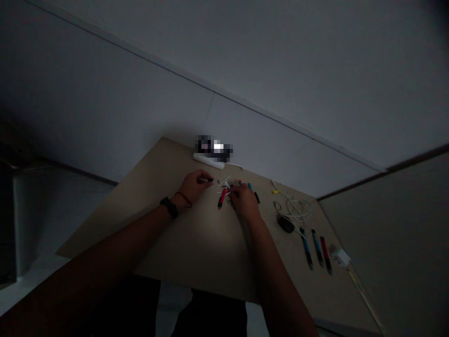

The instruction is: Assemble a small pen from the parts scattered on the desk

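Observation:
My left hand (193, 187) is closed in a pinch on a small black piece (210, 179), too dim to name. To its right, my right hand (245, 202) reaches into a loose group of pen parts, its fingers bent together; what they hold, if anything, is hidden. A red and black pen barrel (222, 198) lies beside the right fingertips. Thin white tubes (225, 179) and other tiny pieces lie between the two hands. Partly behind the right hand are a blue piece (250, 186) and a black piece (257, 197).
A white base with a blurred, bright-screened device (213, 149) stands at the table's back edge. On the right lie a coiled white cable (298, 208), a black mouse-like object (285, 223), two blue pens (316, 248), a red pen (326, 255) and a white plug (341, 257). A wall borders the table (196, 248).

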Demonstrator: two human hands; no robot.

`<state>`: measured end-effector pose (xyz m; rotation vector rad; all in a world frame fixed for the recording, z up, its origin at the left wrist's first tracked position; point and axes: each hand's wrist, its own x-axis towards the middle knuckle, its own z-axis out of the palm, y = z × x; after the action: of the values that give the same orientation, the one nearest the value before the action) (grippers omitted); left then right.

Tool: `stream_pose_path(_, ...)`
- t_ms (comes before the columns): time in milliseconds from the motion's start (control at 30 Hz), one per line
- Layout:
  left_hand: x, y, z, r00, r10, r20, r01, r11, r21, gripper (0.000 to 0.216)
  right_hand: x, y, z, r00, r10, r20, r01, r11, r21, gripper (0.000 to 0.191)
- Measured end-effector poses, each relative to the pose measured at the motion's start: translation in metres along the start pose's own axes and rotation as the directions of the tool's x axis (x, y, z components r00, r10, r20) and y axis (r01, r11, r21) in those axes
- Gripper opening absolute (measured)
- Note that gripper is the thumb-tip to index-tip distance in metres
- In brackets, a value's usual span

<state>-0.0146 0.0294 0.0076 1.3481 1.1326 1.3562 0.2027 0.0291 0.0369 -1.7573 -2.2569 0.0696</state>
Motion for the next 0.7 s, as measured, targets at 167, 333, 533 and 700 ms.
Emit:
stream_pose_path(167, -0.001, 0.001, -0.001, 1.000, 0.014, 0.002, -0.014, 1.000, 0.027, 0.016, 0.002, -0.005, -0.006, 0.981, 0.031, -0.194, 0.007, 0.981, 0.192, 0.019)
stream_pose_path(333, -0.001, -0.001, 0.001, 0.999, 0.035, 0.010, -0.035, 0.998, 0.046, 0.015, 0.001, -0.019, -0.020, 0.869, 0.185, -0.460, 0.103, 0.840, 0.533, 0.026)
stream_pose_path(533, -0.002, 0.000, 0.001, 0.999, 0.021, 0.039, -0.024, 0.997, 0.077, 0.014, -0.012, -0.048, -0.018, 0.899, 0.216, -0.381, 0.206, 0.560, 0.803, 0.026)
stream_pose_path(700, -0.002, 0.001, 0.000, 0.999, 0.013, 0.050, -0.017, 0.996, 0.084, 0.015, -0.022, -0.056, -0.013, 0.899, 0.104, -0.426, 0.259, 0.657, 0.708, 0.023)
